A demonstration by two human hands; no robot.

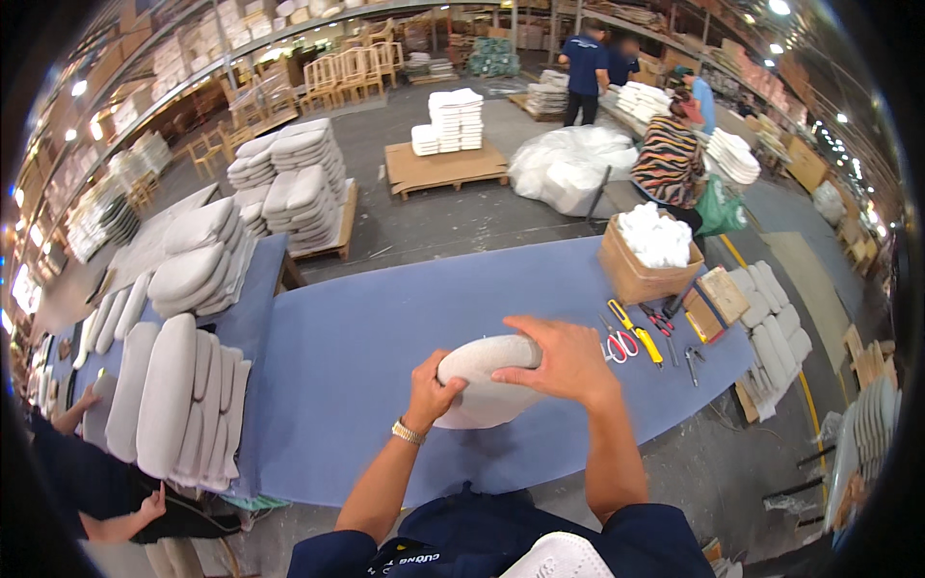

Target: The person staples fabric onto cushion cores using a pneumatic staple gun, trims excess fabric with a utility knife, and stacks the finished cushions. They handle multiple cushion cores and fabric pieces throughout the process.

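Note:
Between my two hands stands a light grey padded seat cushion (pixel 493 397), held on edge above the blue-covered table. Along its left side, my left hand (pixel 434 390) is closed, thumb across the near face; a gold-coloured watch (pixel 408 432) circles that wrist. My right hand (pixel 567 362) grips the upper right edge, thumb on the near face and fingers reaching over the top. The cushion's far side is hidden. To the right of my right hand lie scissors (pixel 621 347) with red and white handles, a yellow-handled tool (pixel 650 347) and pliers (pixel 659 320).
A cardboard box (pixel 631 275) of white stuffing stands at the table's far right, near a smaller box (pixel 723 292). Stacked grey cushions (pixel 178 400) fill the left end, where a co-worker's hand (pixel 89 403) touches one. Beyond the table stands a pallet (pixel 448 171) with white pads.

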